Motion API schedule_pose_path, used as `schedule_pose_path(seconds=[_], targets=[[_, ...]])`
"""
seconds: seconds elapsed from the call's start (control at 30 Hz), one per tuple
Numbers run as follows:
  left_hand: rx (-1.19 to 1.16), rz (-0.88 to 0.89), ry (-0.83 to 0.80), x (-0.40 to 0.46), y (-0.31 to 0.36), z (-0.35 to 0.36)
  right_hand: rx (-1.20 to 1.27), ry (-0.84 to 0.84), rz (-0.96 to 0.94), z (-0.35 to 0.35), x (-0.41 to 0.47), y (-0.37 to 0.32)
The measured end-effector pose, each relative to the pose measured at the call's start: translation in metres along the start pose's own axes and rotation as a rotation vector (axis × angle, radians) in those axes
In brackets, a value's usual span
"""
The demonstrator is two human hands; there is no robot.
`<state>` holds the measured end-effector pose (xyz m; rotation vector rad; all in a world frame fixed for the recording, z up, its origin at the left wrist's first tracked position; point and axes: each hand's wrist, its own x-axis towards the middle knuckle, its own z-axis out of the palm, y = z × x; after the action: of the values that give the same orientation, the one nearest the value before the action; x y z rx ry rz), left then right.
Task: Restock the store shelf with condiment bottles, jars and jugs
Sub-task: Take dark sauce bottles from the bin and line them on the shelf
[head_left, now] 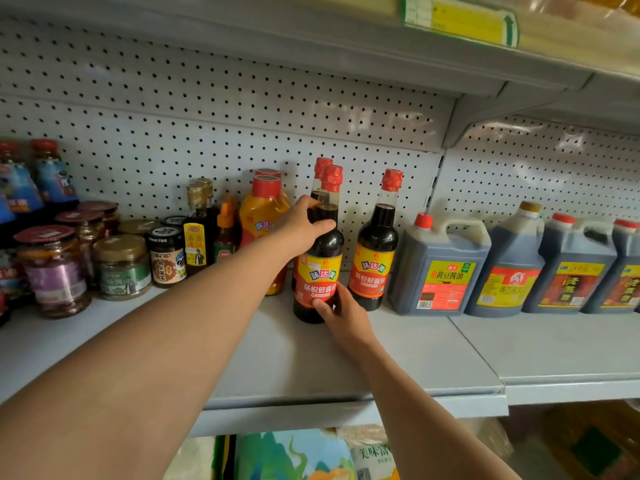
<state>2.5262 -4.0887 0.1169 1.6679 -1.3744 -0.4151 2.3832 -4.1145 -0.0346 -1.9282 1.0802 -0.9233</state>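
Observation:
A dark soy sauce bottle (322,258) with a red cap and a red-yellow label stands upright on the grey shelf (398,355). My left hand (303,226) grips its shoulder just below the neck. My right hand (341,315) holds its lower part, fingers wrapped round the base. A second like bottle (320,171) stands right behind it, mostly hidden. A third like bottle (375,251) stands a little to the right, apart from both hands.
Left of the bottle are orange squeeze bottles (261,216), small dark bottles (197,233) and several jars (121,268). Large soy sauce jugs (440,268) line the shelf to the right. A pegboard back wall (242,133) and an upper shelf (311,46) bound the space.

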Motion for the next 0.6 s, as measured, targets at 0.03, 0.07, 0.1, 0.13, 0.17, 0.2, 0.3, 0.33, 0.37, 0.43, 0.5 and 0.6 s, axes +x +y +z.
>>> schedule_pose_path(seconds=[0.03,0.07,0.1,0.13,0.17,0.2,0.3,0.33,0.37,0.43,0.5,0.6], targets=[[0.023,0.021,0.023,-0.003,0.001,0.0,-0.006,0.003,0.01,0.0,0.0,0.0],[0.055,0.036,0.046,-0.007,0.002,0.0,-0.008,0.006,0.024,0.0,0.0,-0.001],[0.085,0.048,0.071,-0.013,0.002,0.0,0.006,0.019,0.044,0.001,-0.002,-0.002],[0.094,0.044,0.092,-0.019,0.002,-0.003,0.035,0.039,0.076,0.001,-0.005,-0.005],[0.082,0.028,0.107,-0.026,0.002,-0.006,0.068,0.066,0.105,0.0,-0.009,-0.008],[0.063,0.007,0.119,-0.034,0.003,-0.01,0.087,0.091,0.129,-0.002,-0.014,-0.013],[0.125,-0.042,0.156,-0.062,-0.001,-0.025,0.057,0.114,0.11,-0.014,-0.035,-0.025],[0.163,-0.062,0.166,-0.074,-0.003,-0.029,0.019,0.11,0.09,-0.02,-0.042,-0.028],[0.191,-0.088,0.173,-0.089,-0.007,-0.033,-0.03,0.105,0.068,-0.026,-0.05,-0.03],[0.207,-0.153,0.176,-0.121,-0.016,-0.036,-0.138,0.081,0.024,-0.037,-0.067,-0.034],[0.219,-0.205,0.189,-0.161,-0.026,-0.037,-0.253,0.015,-0.011,-0.043,-0.091,-0.039],[0.268,-0.307,0.187,-0.224,-0.047,-0.033,-0.362,-0.089,-0.059,-0.046,-0.131,-0.044]])
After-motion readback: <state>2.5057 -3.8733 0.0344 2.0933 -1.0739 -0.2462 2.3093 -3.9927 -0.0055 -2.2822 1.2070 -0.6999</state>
